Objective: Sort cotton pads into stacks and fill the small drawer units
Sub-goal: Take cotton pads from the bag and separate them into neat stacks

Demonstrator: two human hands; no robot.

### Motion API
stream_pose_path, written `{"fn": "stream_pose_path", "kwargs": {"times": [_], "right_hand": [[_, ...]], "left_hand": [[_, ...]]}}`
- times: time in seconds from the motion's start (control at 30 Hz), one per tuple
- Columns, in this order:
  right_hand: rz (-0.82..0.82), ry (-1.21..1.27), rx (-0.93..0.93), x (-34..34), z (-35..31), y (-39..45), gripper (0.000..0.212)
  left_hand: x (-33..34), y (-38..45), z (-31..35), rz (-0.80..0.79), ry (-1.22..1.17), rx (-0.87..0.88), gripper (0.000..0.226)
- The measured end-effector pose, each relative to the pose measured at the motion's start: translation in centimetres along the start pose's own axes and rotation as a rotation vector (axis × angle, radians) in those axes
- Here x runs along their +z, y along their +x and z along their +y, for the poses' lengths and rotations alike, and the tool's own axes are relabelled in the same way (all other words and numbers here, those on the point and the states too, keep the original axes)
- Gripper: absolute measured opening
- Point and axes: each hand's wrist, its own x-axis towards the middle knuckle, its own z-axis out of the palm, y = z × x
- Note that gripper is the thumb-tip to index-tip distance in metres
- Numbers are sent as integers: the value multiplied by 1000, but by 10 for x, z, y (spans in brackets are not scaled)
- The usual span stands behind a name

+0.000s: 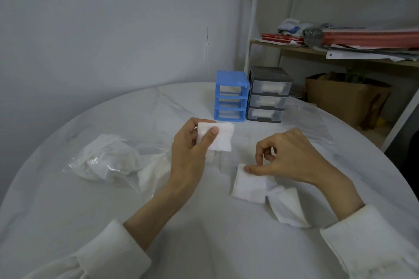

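Writing on the shelf's red books (pixel 282 37) seems unreadable; left hand (pixel 190 154) grips pads (pixel 221 138), right hand (pixel 292 156) pinches another stack (pixel 249 186).

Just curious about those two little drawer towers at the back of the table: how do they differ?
The blue drawer unit has a bright blue frame; the grey drawer unit has a dark grey one. The grey unit's clear drawers show white pads inside; what the blue unit holds is unclear. The grey unit stands right of the blue. Both have three tiers, upright, side by side.
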Motion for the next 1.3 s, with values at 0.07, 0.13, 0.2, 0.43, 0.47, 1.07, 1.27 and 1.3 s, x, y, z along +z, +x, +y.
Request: {"fn": "stream_pose_path", "kwargs": {"times": [0.07,0.13,0.2,0.43,0.47,1.07,1.27,1.3], "right_hand": [[-10,-48,3,-2,-1,0,41],[-21,-78,-11,-4,-2,0,40],[-30,-84,-32,-5,-3,0,39],[-135,-26,-99,-2,-4,0,21],[-135,16,-113,-2,-4,0,20],[195,905,-82,-2,-11,5,14],[236,947,-60,6,-19,6,21],[212,959,-43,9,-20,6,20]], "left_hand": [[0,0,0,-6,21,28,4],[1,0,0,-3,40,33,3],[2,0,0,5,48,19,3],[2,0,-3,11,56,-10,3],[2,0,-3,9,56,-12,3],[5,-1,-8,-55,-200,-243,10],[8,-2,-6,-140,-400,-396,17],[8,-2,-6,-145,-409,-402,18]]}}
